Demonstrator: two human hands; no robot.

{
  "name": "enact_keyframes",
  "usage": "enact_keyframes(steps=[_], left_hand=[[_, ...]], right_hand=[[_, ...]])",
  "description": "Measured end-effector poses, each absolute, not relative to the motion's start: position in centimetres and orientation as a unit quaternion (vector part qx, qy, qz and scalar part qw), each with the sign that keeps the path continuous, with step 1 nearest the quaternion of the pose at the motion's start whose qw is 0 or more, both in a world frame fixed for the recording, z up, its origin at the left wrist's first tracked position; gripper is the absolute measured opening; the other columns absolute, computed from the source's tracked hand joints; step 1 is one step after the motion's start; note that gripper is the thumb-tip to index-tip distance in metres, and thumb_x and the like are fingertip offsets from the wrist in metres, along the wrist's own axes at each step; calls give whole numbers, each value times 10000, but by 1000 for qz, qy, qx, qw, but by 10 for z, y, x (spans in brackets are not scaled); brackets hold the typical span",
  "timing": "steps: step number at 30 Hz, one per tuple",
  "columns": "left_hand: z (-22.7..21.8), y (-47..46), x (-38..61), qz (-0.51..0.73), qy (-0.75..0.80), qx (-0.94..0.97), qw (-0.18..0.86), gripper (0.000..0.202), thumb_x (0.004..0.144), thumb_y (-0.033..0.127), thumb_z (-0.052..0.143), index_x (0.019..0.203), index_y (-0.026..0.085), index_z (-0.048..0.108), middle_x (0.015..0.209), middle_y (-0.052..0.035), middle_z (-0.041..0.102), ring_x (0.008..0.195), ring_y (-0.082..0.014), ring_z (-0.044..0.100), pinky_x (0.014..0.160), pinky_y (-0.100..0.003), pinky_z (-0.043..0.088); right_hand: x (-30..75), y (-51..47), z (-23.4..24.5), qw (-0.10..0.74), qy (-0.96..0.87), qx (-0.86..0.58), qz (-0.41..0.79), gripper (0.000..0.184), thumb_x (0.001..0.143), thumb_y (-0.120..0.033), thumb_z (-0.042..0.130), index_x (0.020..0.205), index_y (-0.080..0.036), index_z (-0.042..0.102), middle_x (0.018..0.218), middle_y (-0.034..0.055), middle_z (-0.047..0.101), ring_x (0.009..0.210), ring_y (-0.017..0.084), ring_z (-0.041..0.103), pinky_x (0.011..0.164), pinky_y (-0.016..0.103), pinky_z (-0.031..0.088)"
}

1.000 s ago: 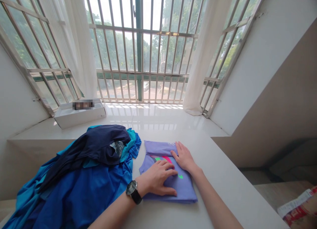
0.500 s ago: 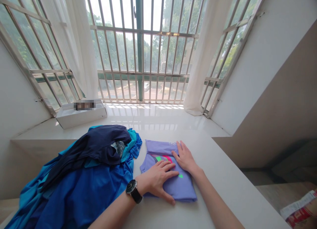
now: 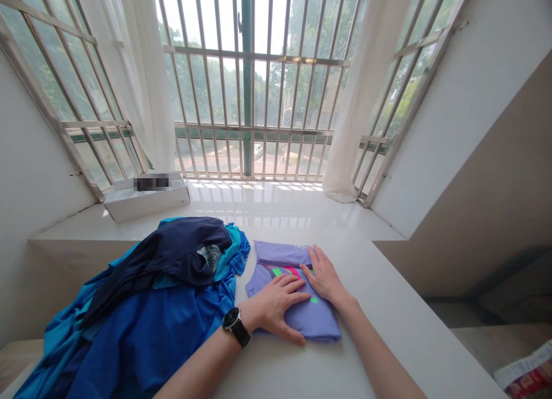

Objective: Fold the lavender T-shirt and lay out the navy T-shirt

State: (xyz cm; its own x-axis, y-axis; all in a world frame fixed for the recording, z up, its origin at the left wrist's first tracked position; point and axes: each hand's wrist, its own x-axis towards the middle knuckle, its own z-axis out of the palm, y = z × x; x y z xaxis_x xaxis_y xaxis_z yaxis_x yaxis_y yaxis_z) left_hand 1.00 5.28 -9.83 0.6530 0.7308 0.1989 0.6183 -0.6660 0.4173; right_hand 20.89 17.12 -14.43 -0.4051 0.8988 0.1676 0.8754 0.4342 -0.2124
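A folded lavender shirt (image 3: 317, 324) with green and pink print lies flat on the white ledge (image 3: 284, 373). My left hand (image 3: 278, 307), with a black watch (image 3: 236, 326) on its wrist, rests on the near left part of the shirt, fingers spread. At the shirt's right side, my right hand (image 3: 322, 272) lies across the edge of the folded-over top strip, fingers stretched out. Neither hand grips the cloth. Part of the print is hidden beneath the hands.
To the left is a heap of blue, teal and navy clothes (image 3: 164, 307), hanging over the ledge's edge. A white box (image 3: 146, 206) with blurred contents stands behind it. Barred windows and white curtains (image 3: 345, 157) close off the back. A red-and-white package (image 3: 528, 376) sits lower right.
The view has shifted slightly, so the scene sits a little further right. Both hands stay on the shirt in nearly the same places.
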Motion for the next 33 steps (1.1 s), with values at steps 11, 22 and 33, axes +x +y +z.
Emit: enact_keyframes(steps=[11, 22, 33], left_hand=[[-96, 50, 12, 192, 364, 895, 173, 856, 718, 749, 644, 1408, 261, 508, 1506, -102, 435, 1405, -336, 350, 1190, -471, 201], [-86, 52, 17, 151, 391, 904, 79, 432, 705, 501, 797, 986, 230, 612, 1015, -27, 627, 947, -218, 574, 836, -323, 429], [-80, 43, 27, 72, 380, 922, 4, 218, 845, 401, 670, 900, 209, 583, 922, -21, 649, 841, -204, 585, 694, -320, 419]], right_hand=[[209, 168, -138, 131, -838, -527, 54, 700, 951, -509, 369, 1501, -77, 331, 1580, 195, 286, 1460, 287, 263, 1183, 401, 225], [213, 172, -146, 212, -842, -496, 22, 627, 936, -448, 434, 1439, -73, 422, 1529, 230, 361, 1422, 325, 333, 1151, 473, 312], [214, 160, -125, 301, -843, -445, 28, 497, 927, -410, 482, 1355, -159, 512, 1455, 185, 447, 1357, 311, 412, 1122, 486, 366]])
